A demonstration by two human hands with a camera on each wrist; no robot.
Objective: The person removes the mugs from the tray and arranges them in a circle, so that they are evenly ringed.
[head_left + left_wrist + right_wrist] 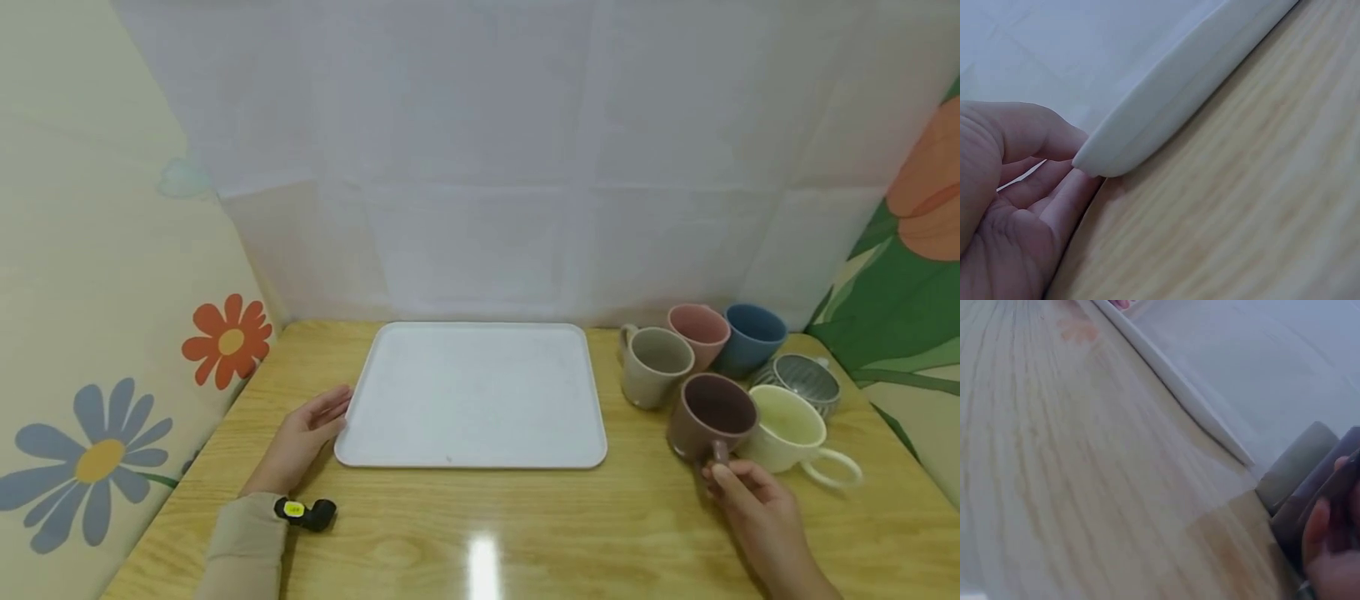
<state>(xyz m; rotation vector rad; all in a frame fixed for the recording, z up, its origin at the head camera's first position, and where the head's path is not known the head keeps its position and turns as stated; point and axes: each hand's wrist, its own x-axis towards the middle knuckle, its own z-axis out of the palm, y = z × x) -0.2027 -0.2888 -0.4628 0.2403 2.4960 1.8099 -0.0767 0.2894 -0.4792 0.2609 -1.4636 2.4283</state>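
Note:
The white rectangular tray (472, 392) lies flat on the table. At its left edge, my left hand (303, 433) holds the rim; in the left wrist view the thumb meets the tray rim (1147, 112) from above and the other fingers reach beneath. On the right, my right hand (761, 508) pinches the handle of a purple-brown mug (693, 425), which stands upright in front of a group of mugs. That mug (1310, 494) is partly cut off in the right wrist view, with fingers (1316, 531) at it.
Around the purple-brown mug are a grey-beige mug (648, 379), a pink mug (705, 342), a blue mug (738, 354), a ribbed grey glass cup (821, 400) and a pale yellow mug (776, 446). A white cloth (480, 167) hangs behind the wooden table (405, 533).

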